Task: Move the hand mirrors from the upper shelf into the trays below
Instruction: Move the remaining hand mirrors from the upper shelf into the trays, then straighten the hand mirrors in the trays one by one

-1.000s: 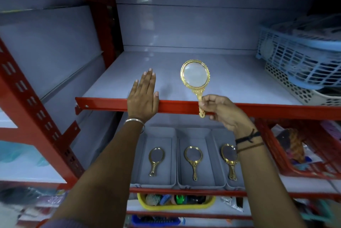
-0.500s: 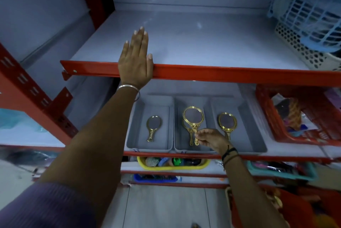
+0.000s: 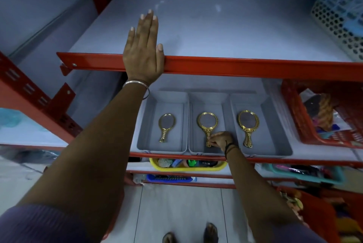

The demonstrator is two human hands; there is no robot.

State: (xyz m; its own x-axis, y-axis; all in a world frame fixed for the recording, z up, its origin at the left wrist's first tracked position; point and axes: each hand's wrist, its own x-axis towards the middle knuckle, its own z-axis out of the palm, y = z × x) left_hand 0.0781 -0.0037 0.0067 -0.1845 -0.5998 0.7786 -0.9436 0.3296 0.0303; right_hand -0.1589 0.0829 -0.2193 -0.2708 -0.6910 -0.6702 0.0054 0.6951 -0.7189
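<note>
Three grey trays stand side by side on the lower shelf. The left tray [image 3: 149, 124] holds one gold hand mirror [image 3: 166, 124]. Another gold mirror [image 3: 247, 124] lies in the right tray [image 3: 275, 128]. In the middle tray [image 3: 193, 134] my right hand [image 3: 220, 140] pinches the handle of a gold hand mirror [image 3: 207, 123], which lies over another mirror hidden beneath it. My left hand [image 3: 143, 50] rests flat, fingers together, on the red front edge of the upper shelf [image 3: 235, 32], which shows no mirrors.
A blue and a white perforated basket [image 3: 337, 12] sit at the upper shelf's right. A red basket [image 3: 314, 117] of goods stands right of the trays. A yellow tub [image 3: 188, 164] and a blue one sit on lower shelves. My feet show on the tiled floor.
My right hand carried the gold mirror down from the upper shelf's edge into the middle tray and laid it nearly flat. My left hand stayed on the shelf edge.
</note>
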